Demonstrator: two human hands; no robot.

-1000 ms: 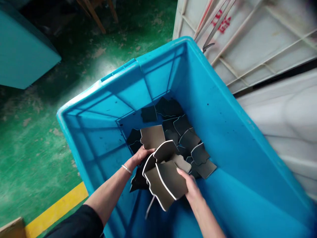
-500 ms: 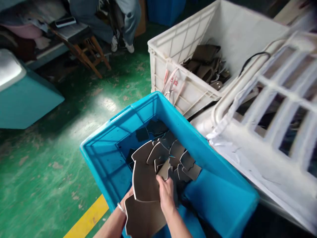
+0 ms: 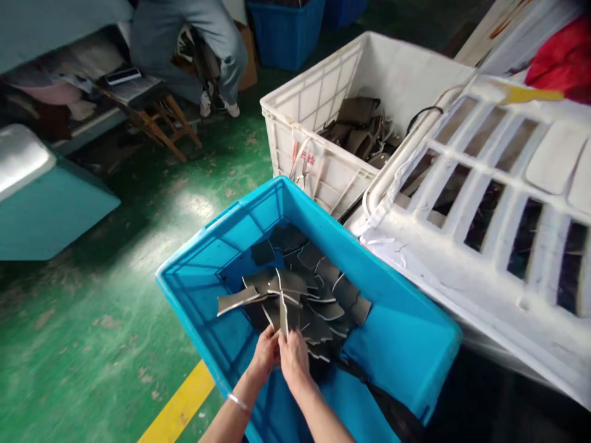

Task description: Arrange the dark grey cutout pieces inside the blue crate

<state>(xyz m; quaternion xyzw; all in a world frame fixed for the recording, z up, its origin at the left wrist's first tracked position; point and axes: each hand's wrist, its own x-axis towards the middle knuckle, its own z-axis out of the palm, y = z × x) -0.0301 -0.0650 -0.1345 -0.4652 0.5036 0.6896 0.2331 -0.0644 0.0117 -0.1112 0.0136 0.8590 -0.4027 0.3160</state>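
Note:
Both hands are over a blue bin (image 3: 392,363) that holds a heap of dark brown, flat cut pieces (image 3: 351,298) with pale edges, leather-like in look. My right hand (image 3: 294,358) is closed on one such piece (image 3: 283,314), which stands nearly on edge. Close beside it, my left hand (image 3: 266,354) is closed at the lower end of the same cluster. Its fingertips are partly hidden, and which piece they pinch is hard to make out. A lighter strip-like piece (image 3: 237,299) sticks out to the left of the cluster. A bracelet circles my left wrist.
Behind the bin stands a white crate (image 3: 318,147) with brown parts inside. A white slatted rack (image 3: 443,246) borders the bin on the right. At the back left are a wooden stool (image 3: 161,117), a seated person's legs (image 3: 198,37) and a teal box (image 3: 55,209).
The large brown panels that lay along my left hand and forearm have gone from there. My left hand has moved up and right, beside my right hand. The view has shifted slightly right.

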